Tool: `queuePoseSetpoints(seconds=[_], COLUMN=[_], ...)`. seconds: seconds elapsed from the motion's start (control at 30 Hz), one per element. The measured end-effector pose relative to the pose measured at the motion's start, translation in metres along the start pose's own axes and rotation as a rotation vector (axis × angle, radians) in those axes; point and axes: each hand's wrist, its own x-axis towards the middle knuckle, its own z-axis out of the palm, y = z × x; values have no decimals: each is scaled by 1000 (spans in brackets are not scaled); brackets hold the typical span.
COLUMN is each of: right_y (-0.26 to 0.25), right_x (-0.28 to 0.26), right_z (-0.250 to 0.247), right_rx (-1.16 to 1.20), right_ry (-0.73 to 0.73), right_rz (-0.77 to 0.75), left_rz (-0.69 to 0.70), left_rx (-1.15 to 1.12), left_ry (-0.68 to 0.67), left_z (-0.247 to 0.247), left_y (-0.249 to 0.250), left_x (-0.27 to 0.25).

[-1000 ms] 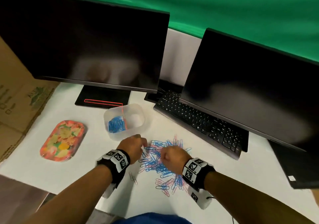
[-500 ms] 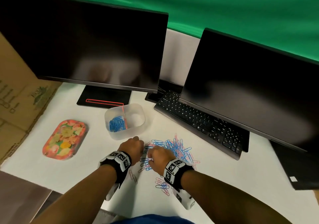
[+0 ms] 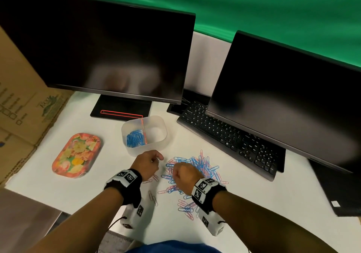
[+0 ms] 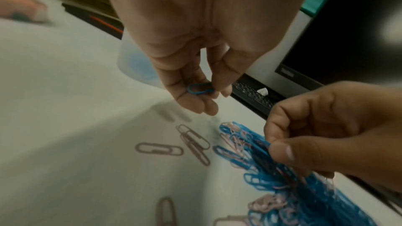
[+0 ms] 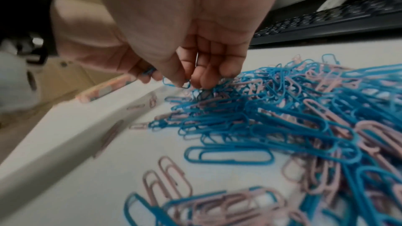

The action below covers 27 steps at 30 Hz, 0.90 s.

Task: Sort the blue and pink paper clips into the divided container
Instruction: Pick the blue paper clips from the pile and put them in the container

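Pinching one blue wire clip [image 4: 200, 89], the left hand [image 4: 195, 54] hovered. Right hand [image 5: 195, 44] nipped another clip [image 5: 176, 82] atop the tangled pile [image 3: 192, 171] on the white table [image 3: 254, 204].

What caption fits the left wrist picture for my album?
Left hand pinches a blue paper clip while the right hand picks at the mixed pile.

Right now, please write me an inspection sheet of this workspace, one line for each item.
Surface: white table, bare at the right.
Job's things: mixed pile of blue and pink clips; divided container, blue clips in its left half, right half looks bare.
Clutter: floral tray, keyboard, two dark monitors.
Grips: left hand pinches one blue clip; right hand pinches a blue clip at the pile.
Cables: thin black wire from the left wrist camera.
Surroundings: green backdrop, cardboard boxes at left.
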Motion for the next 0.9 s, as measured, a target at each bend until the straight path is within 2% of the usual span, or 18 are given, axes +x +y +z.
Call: queuePoseSetpoints(seconds=[0.1,0.2,0.27,0.33,0.47,0.57,0.7,0.8,0.9], right_y=[16,26,28,30,36,42,49,60,66], right_x=[2,4,1,-5,-19,-27,-31,-36,-48], right_z=[1,-4,-12,-22,-33,-34,-29,-17,-6], right_rx=[269,532,751,949,1185,1199,1027,748,402], right_ry=[85,158,128,82,48,64,62,29,-21], right_rz=[55,178,240,268,277,264,227,157,6], left_rz=[-30,95,184,223,256,249,224,179,122], left_rx=[-61,166,393,549,626,625,519,308,152], left_ry=[-1,-98,-193,-205,-188,-193,-162,-137,-156], left_z=[3,12,21,29,32,29,26,20,14], left_y=[3,7,7,3,2,5,7,9,10], left_x=[1,-1,-3,-3,-1,-1,-1,-2,-3])
